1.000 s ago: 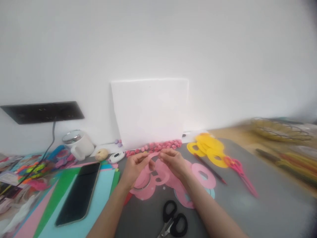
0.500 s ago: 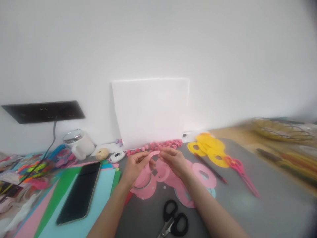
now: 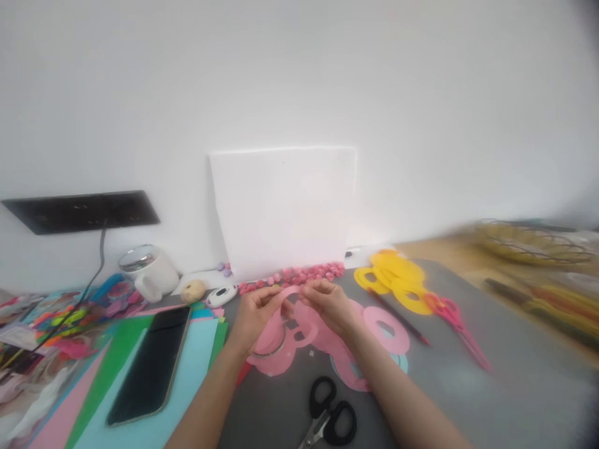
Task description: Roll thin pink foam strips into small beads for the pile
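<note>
Between my two hands a pink paper ring (image 3: 291,291) is held up, its upper edge pinched from both sides. My left hand (image 3: 255,315) is closed on its left part, thumb and fingertips together. On the right part my right hand (image 3: 330,305) pinches with thumb and forefinger. Below lie several pink paper rings (image 3: 386,330), overlapping on the grey mat (image 3: 449,399), partly hidden by my hands and forearms. A pair of black-handled scissors (image 3: 333,415) rests nearest to me.
Left are a phone (image 3: 152,365) on coloured paper sheets (image 3: 196,368) and a white mug (image 3: 152,274). Right lie yellow paper rings (image 3: 397,274), pink scissors (image 3: 461,330) and a pencil (image 3: 402,319). Small pink pieces (image 3: 299,274) line the foot of a white board (image 3: 285,212).
Both hands stay at nearly the same place, still pinching the pink paper ring. The lower part of the ring looks slightly shifted downward; the things on the mat have not moved.
</note>
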Demonstrator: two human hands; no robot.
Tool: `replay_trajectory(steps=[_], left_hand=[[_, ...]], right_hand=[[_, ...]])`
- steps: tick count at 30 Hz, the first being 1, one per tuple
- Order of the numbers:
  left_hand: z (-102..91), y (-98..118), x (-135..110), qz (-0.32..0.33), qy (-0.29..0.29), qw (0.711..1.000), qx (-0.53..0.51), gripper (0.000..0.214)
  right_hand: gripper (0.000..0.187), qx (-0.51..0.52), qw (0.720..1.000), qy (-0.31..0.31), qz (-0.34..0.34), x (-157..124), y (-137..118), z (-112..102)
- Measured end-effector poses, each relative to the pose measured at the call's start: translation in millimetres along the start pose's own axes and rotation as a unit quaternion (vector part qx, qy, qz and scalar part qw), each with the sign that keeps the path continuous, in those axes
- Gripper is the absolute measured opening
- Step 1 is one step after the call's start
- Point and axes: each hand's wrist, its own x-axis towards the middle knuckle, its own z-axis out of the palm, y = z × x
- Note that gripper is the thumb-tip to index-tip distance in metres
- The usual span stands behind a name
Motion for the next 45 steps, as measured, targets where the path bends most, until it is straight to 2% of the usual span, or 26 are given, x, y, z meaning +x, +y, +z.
replay_trajectory(steps=[9, 16, 22, 31, 38, 45], left_hand=[[0.1, 1.8, 0.0, -0.001, 0.005, 1.000, -0.004, 0.026], [-2.2, -0.1, 1.0, -0.005, 0.016, 1.000, -0.006, 0.026], [-0.2, 0.3, 0.3, -0.003, 0.006, 1.000, 0.001, 0.024], [0.0, -1.2, 0.4, 0.005, -0.014, 1.000, 0.008, 0.024], [-0.8, -2.0, 2.1, -0.006, 0.020, 1.000, 0.004, 0.024], [0.1, -1.2, 0.9, -0.003, 0.000, 1.000, 0.021, 0.025]], right_hand=[[0.020, -0.012, 1.000, -0.009, -0.005, 0.5, 1.0, -1.1], [0.021, 0.016, 0.999, -0.033, 0.024, 1.6, -1.1, -3.1], [0.022, 0.000, 1.000, -0.008, 0.010, 1.3, 0.0, -4.3], [0.017, -0.022, 1.000, -0.021, -0.007, 0.0, -1.0, -2.8], [0.023, 0.003, 1.000, -0.024, 0.011, 1.4, -0.9, -1.4], [0.021, 0.007, 1.000, -0.001, 0.005, 2.8, 1.5, -4.7]])
